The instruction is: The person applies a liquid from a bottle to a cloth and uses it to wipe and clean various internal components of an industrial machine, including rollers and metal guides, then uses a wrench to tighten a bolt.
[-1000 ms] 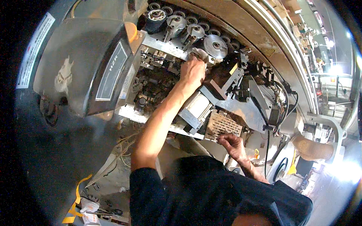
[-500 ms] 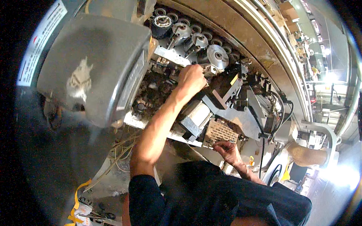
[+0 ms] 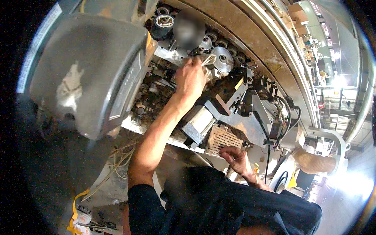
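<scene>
My left hand (image 3: 190, 80) is holding a rag (image 3: 208, 64) just before and left of a disc (image 3: 222, 60), while a row of rings (image 3: 221, 43) is sitting behind it. A hood (image 3: 84, 58) is standing to my left. Right of my forearm, a block (image 3: 197, 120) is lying, with a slotted plate (image 3: 224, 140) sitting to its right. My right hand (image 3: 236, 158) is hovering at the plate's near edge; a hose (image 3: 313, 159) is hanging well off to the right.

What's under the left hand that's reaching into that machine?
A pale cloth-like piece sticks out past the left hand, beside a shiny metal disc. Whatever lies directly beneath the palm is covered.
</scene>
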Motion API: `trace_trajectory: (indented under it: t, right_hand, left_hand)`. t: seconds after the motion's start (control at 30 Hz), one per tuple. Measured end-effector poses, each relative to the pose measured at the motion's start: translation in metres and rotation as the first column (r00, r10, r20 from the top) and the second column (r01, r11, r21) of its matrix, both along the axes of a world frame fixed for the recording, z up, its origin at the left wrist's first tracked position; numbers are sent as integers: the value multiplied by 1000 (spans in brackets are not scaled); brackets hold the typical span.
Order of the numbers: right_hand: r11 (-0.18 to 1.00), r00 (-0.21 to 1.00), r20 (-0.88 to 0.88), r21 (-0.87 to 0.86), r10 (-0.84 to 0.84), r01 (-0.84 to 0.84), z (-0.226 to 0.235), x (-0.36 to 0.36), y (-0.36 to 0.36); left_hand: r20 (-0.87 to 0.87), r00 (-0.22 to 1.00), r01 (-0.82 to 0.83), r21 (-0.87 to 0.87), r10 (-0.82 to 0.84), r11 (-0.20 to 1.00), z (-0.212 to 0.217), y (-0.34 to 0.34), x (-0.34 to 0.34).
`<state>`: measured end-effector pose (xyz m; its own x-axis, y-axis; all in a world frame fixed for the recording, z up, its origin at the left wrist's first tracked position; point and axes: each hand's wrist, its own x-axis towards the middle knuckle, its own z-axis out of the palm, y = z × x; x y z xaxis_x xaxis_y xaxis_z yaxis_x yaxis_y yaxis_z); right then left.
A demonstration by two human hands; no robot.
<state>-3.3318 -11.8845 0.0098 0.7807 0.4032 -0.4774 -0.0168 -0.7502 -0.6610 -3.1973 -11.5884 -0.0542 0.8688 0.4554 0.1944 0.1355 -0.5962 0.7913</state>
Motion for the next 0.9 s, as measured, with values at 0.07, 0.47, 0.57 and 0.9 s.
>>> trace_trajectory:
  t: [0.07, 0.47, 0.57, 0.9]
  right_hand:
    - [997, 997, -4, 31, 77, -77, 8, -8, 3]
    - [993, 986, -160, 116, 43, -24, 1, -17, -2]
    - [994, 992, -123, 110, -5, 18, -6, -30, -13]
    - [998, 986, -163, 46, -28, 36, -15, -19, -13]
  left_hand:
    - [-83, 995, 64, 81, -57, 995, -15, -12, 14]
    - [88, 996, -2, 64, -4, 998, -23, -9, 21]
    - [-94, 973, 229, 239, -212, 944, -33, -22, 2]
    - [-192, 972, 190, 320, -133, 928, -37, -23, 20]
